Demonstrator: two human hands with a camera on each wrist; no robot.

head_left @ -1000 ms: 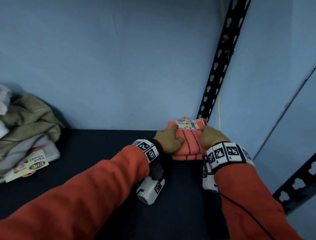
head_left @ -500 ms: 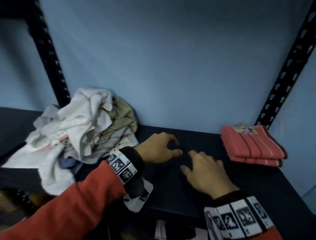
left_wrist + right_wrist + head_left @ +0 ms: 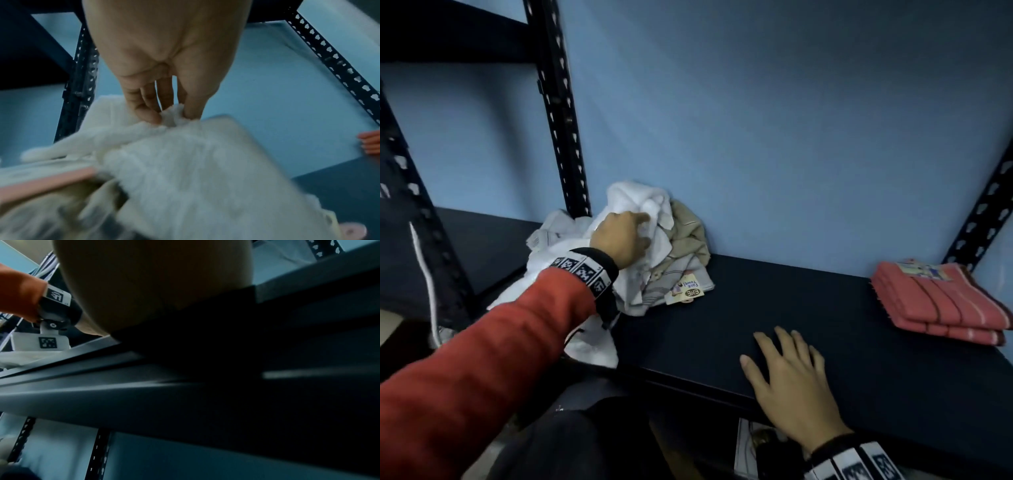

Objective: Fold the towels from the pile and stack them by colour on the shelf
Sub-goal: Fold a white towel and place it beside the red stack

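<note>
Left hand [image 3: 619,240] pinching white towel [image 3: 643,205], two folded red towels [image 3: 941,301]

Bare shelf [image 3: 774,308] between towel pile [image 3: 674,253] and red stack [image 3: 941,301]

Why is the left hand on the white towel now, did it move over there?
Yes. The left hand moved left, away from the folded red striped towels at the shelf's right end, to the towel pile, where it pinches the fluffy white towel.
</note>
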